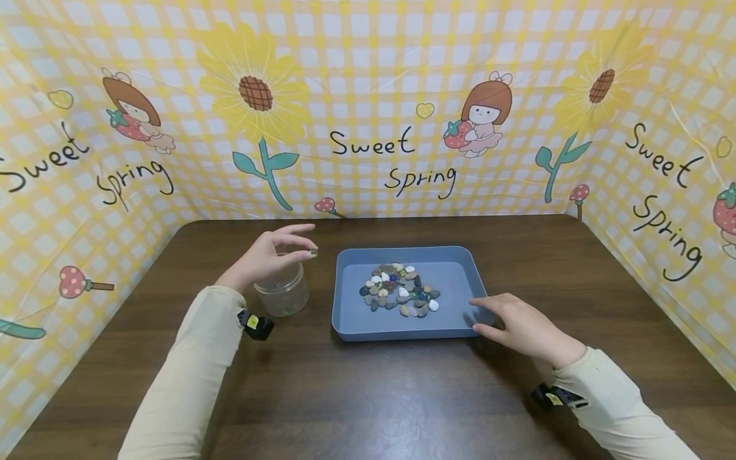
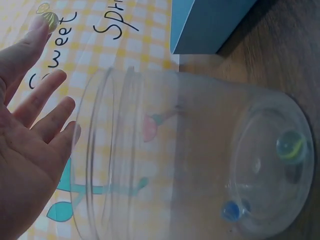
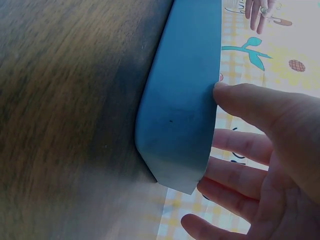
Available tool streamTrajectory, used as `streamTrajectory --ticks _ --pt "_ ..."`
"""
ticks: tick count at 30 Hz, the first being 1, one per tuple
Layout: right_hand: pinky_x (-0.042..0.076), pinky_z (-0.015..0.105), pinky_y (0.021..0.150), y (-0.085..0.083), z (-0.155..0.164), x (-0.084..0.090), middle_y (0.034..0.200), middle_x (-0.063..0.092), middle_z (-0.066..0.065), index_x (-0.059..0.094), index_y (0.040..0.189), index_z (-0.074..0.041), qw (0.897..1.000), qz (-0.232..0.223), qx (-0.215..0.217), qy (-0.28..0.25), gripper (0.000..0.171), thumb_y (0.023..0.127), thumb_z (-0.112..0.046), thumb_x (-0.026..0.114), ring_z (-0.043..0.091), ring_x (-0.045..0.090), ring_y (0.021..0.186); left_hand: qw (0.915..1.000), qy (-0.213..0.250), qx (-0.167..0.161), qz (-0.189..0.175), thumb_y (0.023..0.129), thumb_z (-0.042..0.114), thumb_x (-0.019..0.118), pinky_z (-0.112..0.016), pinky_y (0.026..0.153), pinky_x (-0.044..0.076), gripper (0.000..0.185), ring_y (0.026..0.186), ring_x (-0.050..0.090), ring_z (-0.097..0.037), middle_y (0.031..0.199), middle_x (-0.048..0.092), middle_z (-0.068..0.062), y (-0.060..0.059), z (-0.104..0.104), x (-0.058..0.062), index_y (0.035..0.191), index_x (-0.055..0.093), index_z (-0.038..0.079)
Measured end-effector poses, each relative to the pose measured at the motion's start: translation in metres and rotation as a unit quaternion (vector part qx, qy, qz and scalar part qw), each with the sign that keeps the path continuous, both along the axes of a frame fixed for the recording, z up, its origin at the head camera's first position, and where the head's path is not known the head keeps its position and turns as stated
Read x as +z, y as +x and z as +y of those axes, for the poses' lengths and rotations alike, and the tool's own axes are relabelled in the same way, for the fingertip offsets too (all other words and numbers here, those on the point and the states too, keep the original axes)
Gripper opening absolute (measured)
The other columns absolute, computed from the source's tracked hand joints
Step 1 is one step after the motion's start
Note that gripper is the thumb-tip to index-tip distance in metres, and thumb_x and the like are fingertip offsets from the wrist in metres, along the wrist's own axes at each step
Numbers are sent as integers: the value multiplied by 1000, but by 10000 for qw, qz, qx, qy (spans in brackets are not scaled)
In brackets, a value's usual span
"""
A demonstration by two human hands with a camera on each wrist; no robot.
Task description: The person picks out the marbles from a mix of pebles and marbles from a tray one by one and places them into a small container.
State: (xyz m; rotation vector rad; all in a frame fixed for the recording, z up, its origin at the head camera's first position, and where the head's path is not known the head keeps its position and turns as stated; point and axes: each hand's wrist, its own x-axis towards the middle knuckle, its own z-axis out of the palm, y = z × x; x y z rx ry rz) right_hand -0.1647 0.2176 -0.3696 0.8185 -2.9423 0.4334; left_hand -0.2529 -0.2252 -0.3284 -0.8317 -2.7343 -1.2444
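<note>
My left hand hovers over a clear plastic jar and pinches a small yellow-green marble between thumb and forefinger, its other fingers spread. The left wrist view shows that marble at the fingertips, the jar below, and a yellow-green marble and a blue one on its bottom. A blue tray right of the jar holds a pile of pebbles and marbles. My right hand rests with fairly straight fingers against the tray's near right corner, thumb on the rim.
The dark wooden table is walled on three sides by a yellow checked backdrop with sunflowers and "Sweet Spring" lettering. Small wrist cameras sit on both sleeves.
</note>
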Motion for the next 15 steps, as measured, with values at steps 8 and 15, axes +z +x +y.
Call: streamTrajectory --ticks 8,15 --pt "49 48 90 0 0 0 116 65 14 60 122 -4 10000 -18 14 9 44 86 -27 66 31 59 109 9998 -68 153 107 89 15 63 -56 102 37 19 132 41 -36 143 45 -14 2 -11 -4 105 69 7" --pt "49 48 91 0 0 0 116 65 14 60 122 -4 10000 1 10 27 44 86 -27 66 31 59 109 9994 -111 333 27 89 20 63 -57 104 34 22 133 38 -38 144 43 -15 6 -22 -8 106 69 7"
